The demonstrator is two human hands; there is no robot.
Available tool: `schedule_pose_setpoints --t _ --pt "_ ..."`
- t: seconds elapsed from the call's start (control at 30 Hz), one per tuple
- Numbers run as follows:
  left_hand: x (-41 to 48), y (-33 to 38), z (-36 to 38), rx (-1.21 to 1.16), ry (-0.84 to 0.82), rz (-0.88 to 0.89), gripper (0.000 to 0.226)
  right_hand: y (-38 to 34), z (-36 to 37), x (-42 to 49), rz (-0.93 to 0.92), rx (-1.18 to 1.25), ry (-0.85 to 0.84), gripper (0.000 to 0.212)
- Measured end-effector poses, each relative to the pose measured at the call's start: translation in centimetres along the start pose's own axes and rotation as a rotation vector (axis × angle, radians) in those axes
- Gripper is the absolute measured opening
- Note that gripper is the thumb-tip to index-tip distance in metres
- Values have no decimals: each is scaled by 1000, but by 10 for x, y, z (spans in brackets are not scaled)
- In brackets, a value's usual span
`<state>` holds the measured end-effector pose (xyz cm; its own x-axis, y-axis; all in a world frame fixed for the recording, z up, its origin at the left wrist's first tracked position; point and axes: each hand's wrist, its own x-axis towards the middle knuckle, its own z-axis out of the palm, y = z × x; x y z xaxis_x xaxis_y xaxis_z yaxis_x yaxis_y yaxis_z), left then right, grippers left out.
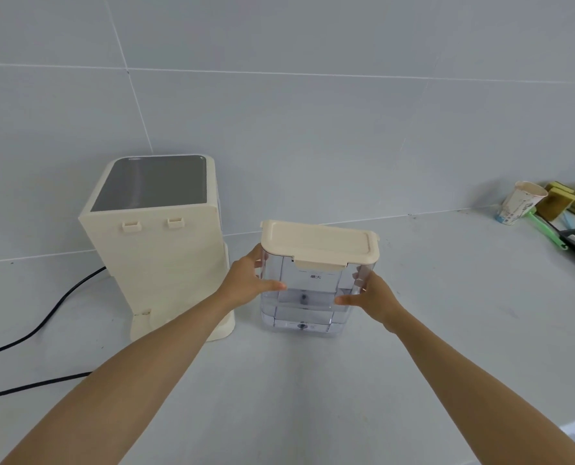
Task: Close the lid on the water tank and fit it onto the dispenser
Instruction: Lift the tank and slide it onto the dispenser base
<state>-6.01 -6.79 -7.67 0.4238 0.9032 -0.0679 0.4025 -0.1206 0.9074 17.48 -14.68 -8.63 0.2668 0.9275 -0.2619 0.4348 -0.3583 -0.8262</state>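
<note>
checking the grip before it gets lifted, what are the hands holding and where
Both hands hold the clear plastic water tank with its cream lid by its sides: left hand on the left wall, right hand on the right wall.

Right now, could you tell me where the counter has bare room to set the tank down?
Bare counter lies right of the water tank and in front between the forearms. Crowded: far right corner with paper cup and sponges; left has the dispenser and cord.

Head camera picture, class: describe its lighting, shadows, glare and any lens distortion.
Head view: soft, even light, with only faint shadows on the counter beneath the water tank; a dull reflection, not harsh glare, on the dispenser top; wide-angle bending curves the wall tile lines and stretches both forearms; the paper cup at the edge looks slightly soft.
</note>
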Motion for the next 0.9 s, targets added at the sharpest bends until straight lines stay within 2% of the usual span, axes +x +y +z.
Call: schedule_pose_setpoints --t 0.33,0.47,0.53,0.67,0.77,0.9 --pt "-38 19 -50 -14 143 -10 75 -60 6 -8 -159 18 -92 90" --pt "-67 28 -95 -15 310 -21 63 -109 28 -10 -224 22 -193 89" --pt "-83 29 -118 -8 379 -31 55 -133 44 -12 -253 38 -250 82" --pt "-86 39 -131 -30 379 -30 48 -146 44 -14 -285 37 -246 49" --pt "-90 45 -144 -45 401 -41 56 -158 50 -13 -297 23 -245 51" --pt "-103 41 -171 -49 438 -50 62 -182 73 -15 -332 -19 -274 40"
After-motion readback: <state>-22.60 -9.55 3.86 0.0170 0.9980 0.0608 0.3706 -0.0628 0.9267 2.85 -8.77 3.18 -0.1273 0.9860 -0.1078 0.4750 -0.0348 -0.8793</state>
